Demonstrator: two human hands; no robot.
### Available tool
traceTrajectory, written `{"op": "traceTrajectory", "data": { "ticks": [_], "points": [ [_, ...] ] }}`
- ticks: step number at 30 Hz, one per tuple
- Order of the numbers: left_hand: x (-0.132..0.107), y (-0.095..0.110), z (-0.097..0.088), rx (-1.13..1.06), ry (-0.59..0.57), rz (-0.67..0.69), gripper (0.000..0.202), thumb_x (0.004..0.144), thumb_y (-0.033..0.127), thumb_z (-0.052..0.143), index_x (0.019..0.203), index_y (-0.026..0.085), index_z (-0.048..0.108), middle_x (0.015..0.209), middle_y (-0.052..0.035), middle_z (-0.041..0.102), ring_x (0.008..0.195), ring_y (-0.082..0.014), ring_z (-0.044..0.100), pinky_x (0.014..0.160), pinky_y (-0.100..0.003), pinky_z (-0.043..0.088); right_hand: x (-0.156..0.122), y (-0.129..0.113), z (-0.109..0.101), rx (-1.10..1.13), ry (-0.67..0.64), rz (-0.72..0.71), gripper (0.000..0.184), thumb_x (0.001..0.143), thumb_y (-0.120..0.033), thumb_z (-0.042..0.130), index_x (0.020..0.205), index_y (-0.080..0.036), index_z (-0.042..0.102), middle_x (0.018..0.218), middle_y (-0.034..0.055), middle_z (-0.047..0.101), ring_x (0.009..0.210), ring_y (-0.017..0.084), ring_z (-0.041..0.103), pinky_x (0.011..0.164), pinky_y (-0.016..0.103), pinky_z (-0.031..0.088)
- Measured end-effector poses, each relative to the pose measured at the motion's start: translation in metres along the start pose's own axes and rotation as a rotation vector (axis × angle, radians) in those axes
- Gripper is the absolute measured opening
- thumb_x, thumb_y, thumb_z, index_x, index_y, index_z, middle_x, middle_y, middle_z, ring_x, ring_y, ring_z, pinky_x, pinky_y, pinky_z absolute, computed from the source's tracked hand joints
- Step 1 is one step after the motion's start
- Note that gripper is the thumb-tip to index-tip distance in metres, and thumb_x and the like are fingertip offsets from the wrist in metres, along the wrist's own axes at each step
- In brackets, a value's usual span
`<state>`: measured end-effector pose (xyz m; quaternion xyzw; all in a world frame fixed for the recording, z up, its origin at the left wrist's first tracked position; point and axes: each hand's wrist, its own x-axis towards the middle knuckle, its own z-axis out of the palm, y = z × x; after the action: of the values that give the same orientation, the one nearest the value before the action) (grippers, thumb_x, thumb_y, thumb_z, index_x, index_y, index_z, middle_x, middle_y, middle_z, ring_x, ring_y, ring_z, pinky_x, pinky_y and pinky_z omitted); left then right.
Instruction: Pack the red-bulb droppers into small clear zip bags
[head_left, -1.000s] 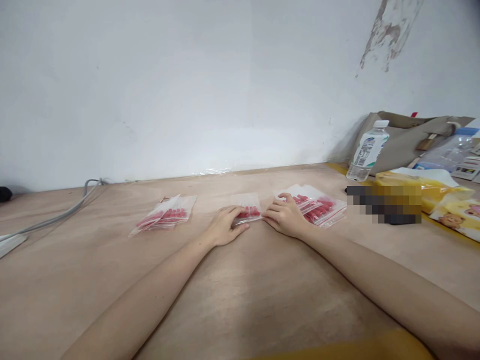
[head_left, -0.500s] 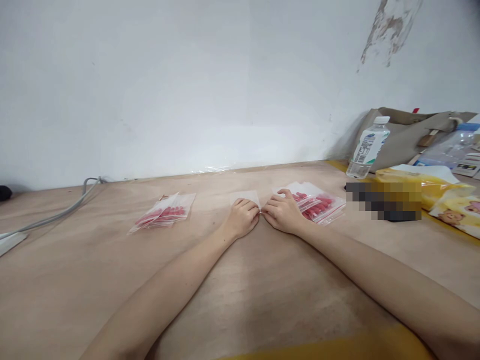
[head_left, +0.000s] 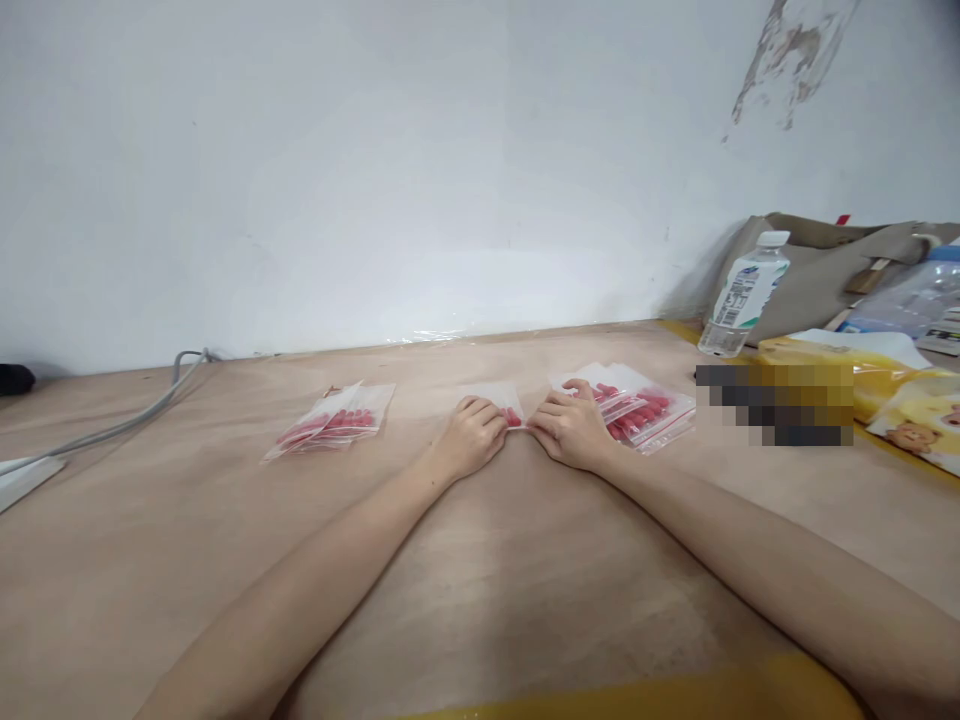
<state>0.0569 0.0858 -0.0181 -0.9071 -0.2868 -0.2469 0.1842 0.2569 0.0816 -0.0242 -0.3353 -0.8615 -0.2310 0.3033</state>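
A small clear zip bag (head_left: 491, 394) with red pieces in it lies flat at the middle of the table, its sealing edge toward me. My left hand (head_left: 472, 438) is closed on that near edge, fingers curled and covering part of the bag. At the edge's right end, my right hand (head_left: 570, 425) pinches it between thumb and fingers. Just behind my right hand rests a pile of similar zip bags (head_left: 641, 410) filled with red pieces. Farther left lies another stack of these bags (head_left: 337, 422). What exactly the red pieces are is too small to tell.
A clear bottle (head_left: 742, 295) stands at the back right before a grey-beige bag (head_left: 817, 260). Nearer lie a yellow package (head_left: 832, 360) and a blurred-out dark object (head_left: 772, 405). A grey cable (head_left: 127, 430) runs along the left, and a white wall rises behind.
My left hand has slid left along the bag's edge, away from my right hand, uncovering red pieces inside. My right hand keeps its pinch. The view has shifted slightly.
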Motion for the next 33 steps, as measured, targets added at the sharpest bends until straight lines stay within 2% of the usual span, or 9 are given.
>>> {"op": "traceTrajectory", "data": {
  "ticks": [8, 13, 16, 19, 22, 24, 27, 31, 33],
  "points": [
    [-0.037, -0.013, -0.034, 0.007, -0.005, -0.027, 0.025, 0.090, 0.020, 0.039, 0.076, 0.016, 0.060, 0.079, -0.0068, 0.063, 0.080, -0.0193, 0.056, 0.077, -0.034, 0.043, 0.000, -0.002, 0.000, 0.033, 0.013, 0.000, 0.021, 0.084, -0.023, 0.048, 0.070, -0.020, 0.064, 0.063, -0.0002, 0.065, 0.072, 0.014, 0.050, 0.089, 0.041, 0.017],
    [-0.043, -0.017, -0.032, -0.019, 0.008, -0.083, 0.025, 0.089, 0.022, 0.041, 0.074, 0.015, 0.060, 0.076, -0.0087, 0.062, 0.076, -0.0205, 0.056, 0.074, -0.036, 0.044, 0.000, -0.001, 0.001, 0.035, 0.016, -0.004, 0.021, 0.083, -0.023, 0.049, 0.068, -0.020, 0.064, 0.064, -0.0001, 0.064, 0.071, 0.014, 0.050, 0.091, 0.042, 0.018],
    [-0.045, -0.020, -0.028, -0.061, 0.021, -0.121, 0.025, 0.089, 0.024, 0.043, 0.072, 0.016, 0.060, 0.075, -0.0077, 0.062, 0.074, -0.0199, 0.056, 0.072, -0.034, 0.045, 0.000, -0.002, -0.002, 0.048, -0.017, 0.006, 0.020, 0.082, -0.023, 0.049, 0.069, -0.019, 0.063, 0.066, 0.0014, 0.064, 0.073, 0.015, 0.052, 0.089, 0.042, 0.022],
    [-0.047, -0.022, -0.025, -0.110, 0.028, -0.154, 0.023, 0.088, 0.025, 0.046, 0.074, 0.017, 0.062, 0.075, -0.0060, 0.063, 0.075, -0.0189, 0.057, 0.073, -0.033, 0.045, 0.002, -0.009, -0.007, 0.135, -0.072, -0.003, 0.016, 0.078, -0.025, 0.053, 0.089, -0.019, 0.065, 0.091, 0.0068, 0.065, 0.089, 0.020, 0.053, 0.086, 0.039, 0.032],
    [-0.047, -0.020, -0.025, -0.149, 0.024, -0.174, 0.017, 0.087, 0.026, 0.048, 0.082, 0.019, 0.063, 0.080, -0.0044, 0.064, 0.079, -0.0176, 0.058, 0.076, -0.031, 0.046, 0.009, -0.023, -0.004, 0.255, -0.122, 0.016, 0.043, 0.075, -0.022, 0.055, 0.118, -0.019, 0.053, 0.124, 0.0118, 0.051, 0.109, 0.023, 0.048, 0.088, 0.038, 0.037],
    [-0.047, -0.016, -0.027, -0.152, 0.038, -0.204, 0.016, 0.085, 0.029, 0.052, 0.095, 0.019, 0.061, 0.089, -0.0053, 0.063, 0.086, -0.0187, 0.058, 0.080, -0.032, 0.045, 0.015, -0.032, 0.003, 0.305, -0.167, 0.077, 0.046, 0.076, -0.014, 0.050, 0.122, -0.020, 0.052, 0.128, 0.0113, 0.048, 0.112, 0.022, 0.048, 0.090, 0.037, 0.039],
    [-0.051, -0.013, -0.034, -0.121, 0.072, -0.273, 0.033, 0.081, 0.034, 0.056, 0.111, 0.019, 0.053, 0.102, -0.0081, 0.059, 0.097, -0.0229, 0.054, 0.086, -0.037, 0.042, 0.026, -0.039, 0.018, 0.342, -0.248, 0.110, 0.048, 0.076, -0.001, 0.041, 0.116, -0.022, 0.057, 0.122, 0.0076, 0.055, 0.106, 0.017, 0.054, 0.089, 0.030, 0.042],
    [-0.074, -0.019, -0.052, -0.038, 0.111, -0.329, 0.026, 0.083, 0.027, 0.052, 0.108, 0.019, 0.054, 0.103, -0.0093, 0.058, 0.104, -0.0262, 0.050, 0.092, -0.042, 0.037, 0.037, -0.027, 0.027, 0.219, -0.271, -0.059, 0.038, 0.082, -0.004, 0.041, 0.110, -0.020, 0.060, 0.114, 0.0069, 0.061, 0.104, 0.017, 0.055, 0.087, 0.030, 0.043],
    [-0.093, -0.028, -0.064, 0.122, 0.167, -0.359, 0.027, 0.080, 0.025, 0.052, 0.107, 0.021, 0.055, 0.108, -0.0093, 0.057, 0.108, -0.0283, 0.047, 0.094, -0.045, 0.034, 0.037, -0.012, 0.021, 0.090, -0.237, -0.179, 0.030, 0.085, -0.010, 0.041, 0.105, -0.016, 0.062, 0.109, 0.0098, 0.063, 0.105, 0.020, 0.053, 0.088, 0.035, 0.041]
  ]
}}
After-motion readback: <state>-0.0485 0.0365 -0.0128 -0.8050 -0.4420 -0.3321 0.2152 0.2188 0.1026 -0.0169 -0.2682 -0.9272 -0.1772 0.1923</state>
